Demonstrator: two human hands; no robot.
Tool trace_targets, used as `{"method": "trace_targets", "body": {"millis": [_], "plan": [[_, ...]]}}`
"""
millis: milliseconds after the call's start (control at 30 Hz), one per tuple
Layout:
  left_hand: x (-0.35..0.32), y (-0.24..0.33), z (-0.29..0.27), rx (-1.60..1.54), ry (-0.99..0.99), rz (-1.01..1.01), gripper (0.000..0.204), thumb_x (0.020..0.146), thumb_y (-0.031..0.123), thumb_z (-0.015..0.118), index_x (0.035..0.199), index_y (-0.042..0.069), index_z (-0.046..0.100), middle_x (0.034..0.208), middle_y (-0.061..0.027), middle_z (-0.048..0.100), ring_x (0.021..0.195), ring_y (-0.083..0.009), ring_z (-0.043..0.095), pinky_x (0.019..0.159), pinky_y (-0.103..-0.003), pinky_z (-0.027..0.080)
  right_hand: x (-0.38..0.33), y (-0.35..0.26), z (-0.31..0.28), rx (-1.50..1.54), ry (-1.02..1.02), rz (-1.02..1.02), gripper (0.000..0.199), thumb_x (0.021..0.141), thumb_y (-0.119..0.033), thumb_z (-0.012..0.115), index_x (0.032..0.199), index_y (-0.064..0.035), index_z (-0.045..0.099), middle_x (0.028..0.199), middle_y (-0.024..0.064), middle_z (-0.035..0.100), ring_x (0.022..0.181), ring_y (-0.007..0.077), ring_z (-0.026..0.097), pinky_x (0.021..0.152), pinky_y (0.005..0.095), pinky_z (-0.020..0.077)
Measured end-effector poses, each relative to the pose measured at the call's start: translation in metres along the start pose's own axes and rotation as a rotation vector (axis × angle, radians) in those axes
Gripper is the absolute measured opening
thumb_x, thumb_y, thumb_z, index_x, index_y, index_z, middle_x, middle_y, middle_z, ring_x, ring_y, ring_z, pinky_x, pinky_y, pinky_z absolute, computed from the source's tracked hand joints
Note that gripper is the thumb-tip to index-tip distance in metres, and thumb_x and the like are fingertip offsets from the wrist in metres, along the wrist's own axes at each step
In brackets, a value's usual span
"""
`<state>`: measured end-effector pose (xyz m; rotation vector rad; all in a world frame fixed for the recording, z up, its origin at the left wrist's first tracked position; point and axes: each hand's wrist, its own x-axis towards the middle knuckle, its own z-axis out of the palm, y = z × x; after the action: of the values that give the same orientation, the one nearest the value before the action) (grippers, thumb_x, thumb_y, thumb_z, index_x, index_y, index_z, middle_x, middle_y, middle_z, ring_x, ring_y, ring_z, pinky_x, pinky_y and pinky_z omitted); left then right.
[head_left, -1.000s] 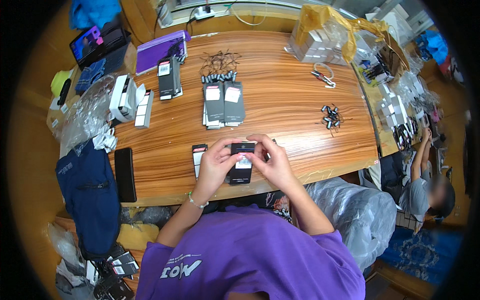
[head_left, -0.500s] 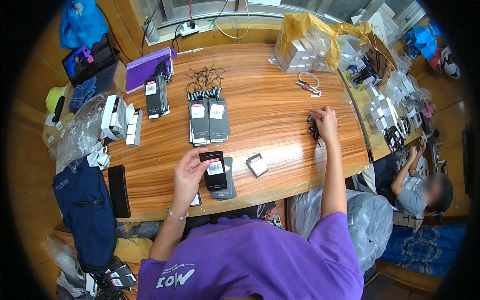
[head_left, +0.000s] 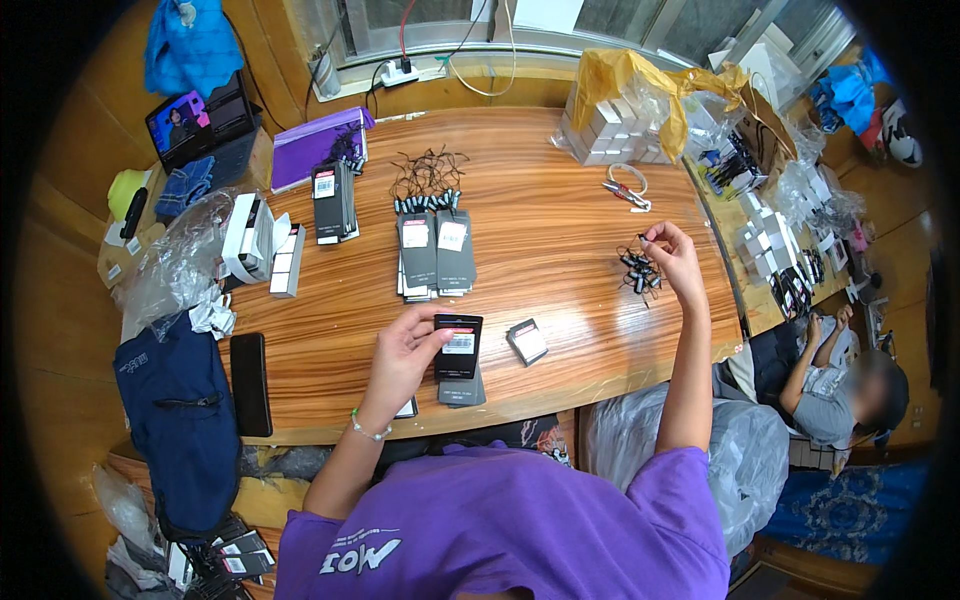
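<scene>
My left hand [head_left: 404, 346] pinches a black hang tag [head_left: 457, 362] by its edge, with its white and red label facing up. Below that tag lie more grey tags [head_left: 462, 392] near the table's front edge. At the right, my right hand [head_left: 676, 262] is closed, thumb and finger pinching the dark end of a black hang-tag string [head_left: 642, 238]. Beneath it is a small heap of black strings with shiny plastic ends [head_left: 636, 272]. Two stacks of grey tags [head_left: 456, 262] with strings attached lie mid-table. A small stack of square labels [head_left: 527, 342] sits between my hands.
Red-handled snips [head_left: 627, 194] lie at the back right, before white boxes [head_left: 602, 130] under yellow plastic. More strung tags [head_left: 334, 205], a white box [head_left: 288, 262] and a black phone [head_left: 250, 385] are at left. Another person [head_left: 840, 390] sits at far right.
My right hand has lifted slightly off the heap with a string between its fingertips, uncovering more of the heap. My left hand still holds the black tag. The whole view has shifted a little.
</scene>
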<state>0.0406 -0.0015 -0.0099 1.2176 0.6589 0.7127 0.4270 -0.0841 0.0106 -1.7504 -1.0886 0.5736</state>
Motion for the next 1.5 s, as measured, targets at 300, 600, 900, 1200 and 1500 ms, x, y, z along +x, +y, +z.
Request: {"method": "trace_targets", "body": {"millis": [300,600,900,1200,1500], "plan": [[0.020,0.031,0.025,0.149,-0.254,0.149,0.016,0.084,-0.003,0.054,0.099,-0.003,0.058,0.109,-0.0110,0.059,0.099,-0.0134,0.056,0.086,-0.026,0.046,-0.050,-0.113,0.092,-0.181,-0.489,-0.350,0.011,0.079,-0.006,0.060,0.086,-0.0022,0.053,0.060,0.0031,0.048,0.059,0.0099,0.049,0.056,0.0245,0.0394],[0.002,0.043,-0.005,0.065,-0.186,0.028,0.016,0.082,-0.001,0.058,0.097,-0.004,0.058,0.088,-0.0068,0.063,0.084,-0.0115,0.061,0.074,-0.024,0.050,-0.055,-0.112,0.120,0.854,-0.619,-0.017,0.022,0.081,-0.010,0.062,0.098,-0.0051,0.050,0.058,-0.0007,0.048,0.053,0.0097,0.047,0.056,0.0254,0.0404],[-0.007,0.034,-0.016,0.047,-0.089,0.033,0.016,0.081,-0.002,0.058,0.097,-0.003,0.057,0.087,-0.0068,0.063,0.082,-0.0110,0.061,0.074,-0.023,0.050,-0.057,-0.100,0.129,1.620,-0.654,-0.018,0.019,0.086,-0.012,0.052,0.104,-0.0083,0.054,0.082,0.0061,0.064,0.065,0.0161,0.054,0.067,0.0338,0.0415],[-0.011,0.034,-0.019,-0.005,-0.093,0.051,0.016,0.081,-0.002,0.058,0.097,-0.004,0.057,0.088,-0.0071,0.063,0.083,-0.0115,0.061,0.075,-0.024,0.050,-0.064,-0.108,0.134,1.580,-0.512,-0.210,0.027,0.085,-0.006,0.053,0.112,-0.0076,0.049,0.105,0.0087,0.062,0.099,0.0202,0.059,0.086,0.0500,0.0451],[-0.017,0.024,-0.024,-0.036,-0.064,0.028,0.016,0.082,-0.003,0.057,0.097,-0.004,0.057,0.089,-0.0068,0.063,0.082,-0.0104,0.060,0.076,-0.023,0.049,-0.065,-0.142,0.148,1.334,-0.085,-0.144,0.010,0.090,-0.017,0.051,0.092,-0.0081,0.047,0.066,0.0000,0.044,0.059,0.0132,0.042,0.060,0.0303,0.0417]]}}
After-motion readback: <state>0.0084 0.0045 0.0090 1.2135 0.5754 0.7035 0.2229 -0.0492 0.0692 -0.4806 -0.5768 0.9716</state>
